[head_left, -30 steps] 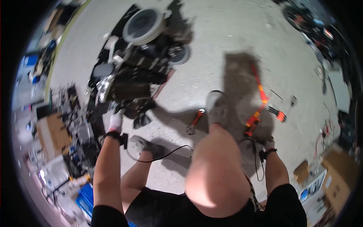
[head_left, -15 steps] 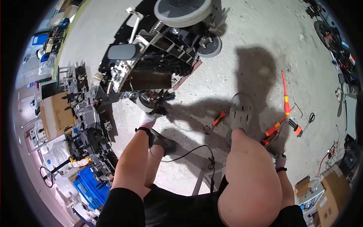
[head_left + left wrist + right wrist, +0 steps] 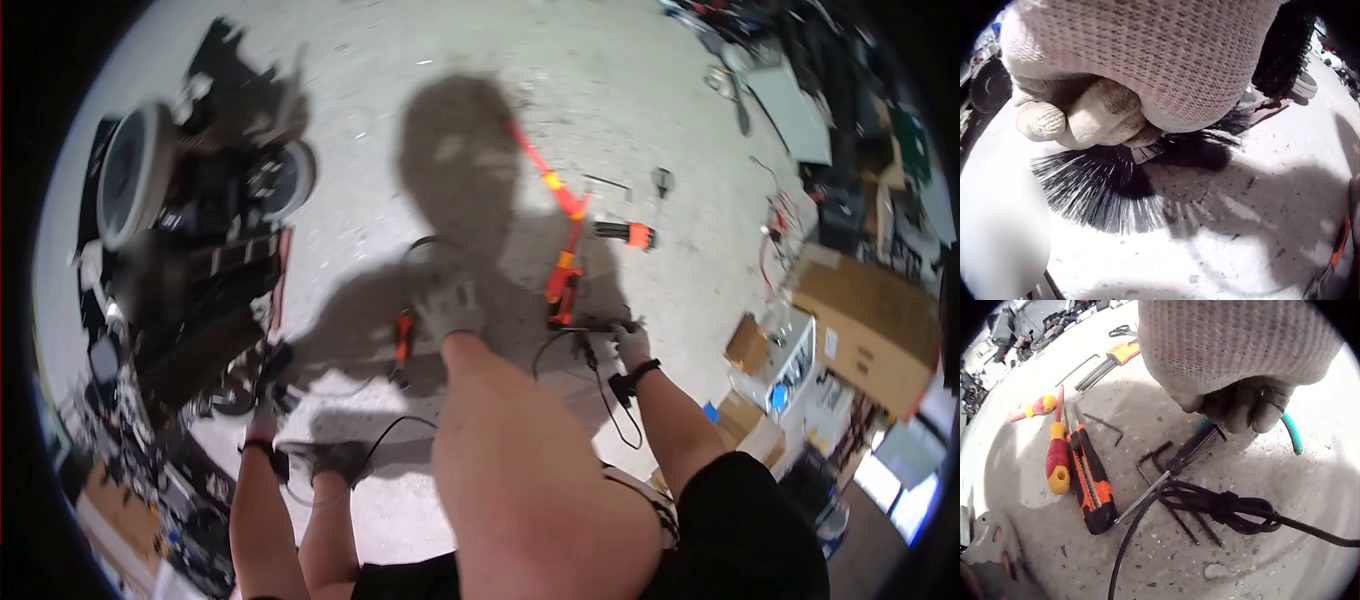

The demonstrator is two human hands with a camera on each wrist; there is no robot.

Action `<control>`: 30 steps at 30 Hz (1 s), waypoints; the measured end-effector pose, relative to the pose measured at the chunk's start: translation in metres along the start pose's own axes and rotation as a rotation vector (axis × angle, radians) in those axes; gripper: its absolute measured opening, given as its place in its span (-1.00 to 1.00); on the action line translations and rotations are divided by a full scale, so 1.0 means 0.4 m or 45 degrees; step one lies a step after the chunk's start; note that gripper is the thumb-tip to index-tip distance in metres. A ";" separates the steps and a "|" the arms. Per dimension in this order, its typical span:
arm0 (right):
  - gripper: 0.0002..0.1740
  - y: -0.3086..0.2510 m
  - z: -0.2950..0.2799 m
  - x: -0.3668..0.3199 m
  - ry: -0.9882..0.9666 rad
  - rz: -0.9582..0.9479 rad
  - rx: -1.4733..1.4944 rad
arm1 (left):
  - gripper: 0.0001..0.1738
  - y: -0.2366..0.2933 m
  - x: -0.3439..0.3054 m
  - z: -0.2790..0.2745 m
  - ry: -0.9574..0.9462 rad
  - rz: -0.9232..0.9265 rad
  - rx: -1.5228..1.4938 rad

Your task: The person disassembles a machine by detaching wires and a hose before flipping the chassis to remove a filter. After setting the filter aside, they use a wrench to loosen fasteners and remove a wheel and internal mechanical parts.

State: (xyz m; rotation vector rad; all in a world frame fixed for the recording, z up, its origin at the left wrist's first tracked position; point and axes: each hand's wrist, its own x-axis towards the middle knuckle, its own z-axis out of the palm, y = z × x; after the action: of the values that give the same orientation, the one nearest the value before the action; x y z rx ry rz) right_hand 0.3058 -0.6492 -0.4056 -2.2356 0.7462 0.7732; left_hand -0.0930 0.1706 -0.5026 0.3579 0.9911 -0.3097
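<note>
In the left wrist view my gloved left hand (image 3: 1141, 69) has its fingers curled over the middle of a round brush (image 3: 1100, 194), whose dark and pale bristles fan out below. The head view places this left hand (image 3: 262, 425) low beside a wheeled machine (image 3: 200, 270) tipped on its side. My gloved right hand (image 3: 1241, 356) curls its fingers at the end of a dark-handled screwdriver (image 3: 1194, 447) close over the floor. The screwdriver's shaft crosses hex keys (image 3: 1179, 512). Teal handles (image 3: 1292, 432) show partly behind the fingers.
A black cable (image 3: 1229, 509) lies looped under the right hand. Beside it are a red-and-yellow screwdriver (image 3: 1058, 459), an orange-and-black tool (image 3: 1094, 494) and a hex key holder (image 3: 1124, 353). An orange-handled tool (image 3: 403, 338) lies near my foot. Cardboard boxes (image 3: 865, 325) stand at right.
The head view has swung, so the machine now appears farther left and the right-hand tools nearer the middle. The left hand stays low at the machine; the right hand stays beside the tools.
</note>
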 end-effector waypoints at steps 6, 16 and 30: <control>-0.72 0.166 -0.060 0.044 0.297 0.003 -0.143 | -0.24 -0.126 -0.108 0.468 0.965 0.076 1.836; -0.68 0.190 -0.098 0.001 0.095 0.275 0.456 | -0.52 -0.315 0.021 0.559 0.767 0.767 2.094; -0.43 -0.271 0.232 -0.144 -0.143 -0.575 -0.403 | -0.71 -0.425 -0.120 0.665 0.657 0.107 1.498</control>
State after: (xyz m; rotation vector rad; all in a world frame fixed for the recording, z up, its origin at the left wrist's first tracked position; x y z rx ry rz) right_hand 0.3113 -0.4972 -0.3812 -2.4829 0.0524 0.8198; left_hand 0.0127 -0.0917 -0.3548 1.6039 1.2055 -0.7357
